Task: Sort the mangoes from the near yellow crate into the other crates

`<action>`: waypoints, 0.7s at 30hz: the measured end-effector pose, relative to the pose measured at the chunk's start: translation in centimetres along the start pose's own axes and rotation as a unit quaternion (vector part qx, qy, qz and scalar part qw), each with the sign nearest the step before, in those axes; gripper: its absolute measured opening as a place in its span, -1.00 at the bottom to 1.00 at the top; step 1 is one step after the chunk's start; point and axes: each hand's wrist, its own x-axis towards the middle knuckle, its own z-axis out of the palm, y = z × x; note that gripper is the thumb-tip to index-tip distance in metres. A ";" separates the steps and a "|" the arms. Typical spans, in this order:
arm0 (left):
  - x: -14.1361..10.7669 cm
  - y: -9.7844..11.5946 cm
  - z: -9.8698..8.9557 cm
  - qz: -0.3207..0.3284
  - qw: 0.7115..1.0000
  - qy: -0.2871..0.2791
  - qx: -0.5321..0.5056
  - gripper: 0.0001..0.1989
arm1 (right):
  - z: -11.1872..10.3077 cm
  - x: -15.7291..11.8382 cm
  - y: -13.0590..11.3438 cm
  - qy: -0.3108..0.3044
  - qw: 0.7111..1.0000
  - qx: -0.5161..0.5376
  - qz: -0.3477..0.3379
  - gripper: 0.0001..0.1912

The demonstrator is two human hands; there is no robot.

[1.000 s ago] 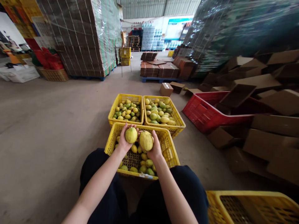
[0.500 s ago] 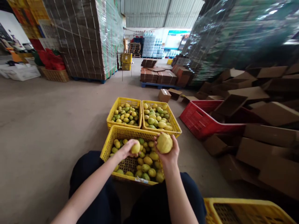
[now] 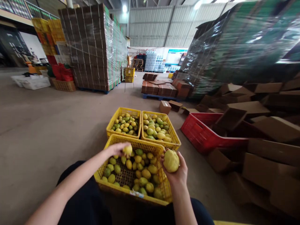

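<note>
Yellow-green lemons lie in a near yellow crate (image 3: 131,140), with part of its mesh floor showing. My left hand (image 3: 122,149) is closed around a small yellow lemon (image 3: 127,150) above the crate's back left part. At the crate's right rim, my right hand (image 3: 177,172) holds a large, knobbly yellow lemon (image 3: 171,161) in its curled fingers, palm up. Two more yellow crates stand behind, the left one (image 3: 112,123) and the right one (image 3: 174,132), both holding yellow and green lemons.
To the right, a red crate (image 3: 199,134) stands against heaped cardboard boxes (image 3: 264,165). Flat cardboard bundles (image 3: 159,89) lie on a blue pallet farther back. Tall wrapped stacks (image 3: 86,50) rise on both sides. My knees flank the near crate.
The view has tilted up, so the background sits lower. My left hand has moved left over the crate with the small lemon. My right hand, still holding the large lemon, is slightly farther right and lower.
</note>
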 end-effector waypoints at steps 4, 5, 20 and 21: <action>1.7 5.4 -5.5 0.053 0.986 0.146 -0.063 -0.51 | 0.3 -0.3 -0.2 0.013 1.000 0.010 0.012 -0.72; 1.3 5.2 -6.1 0.052 0.986 0.148 -0.050 -0.48 | 0.3 -0.4 -0.2 0.015 1.000 0.014 0.017 -0.74; -2.7 -4.6 -4.9 -0.045 0.897 0.027 0.439 -0.58 | -4.0 -0.7 7.3 0.084 0.967 -0.145 0.192 -0.82; -2.8 -4.7 -5.4 -0.035 0.897 0.034 0.439 -0.58 | -4.9 -0.8 8.4 0.098 0.955 -0.171 0.223 -0.83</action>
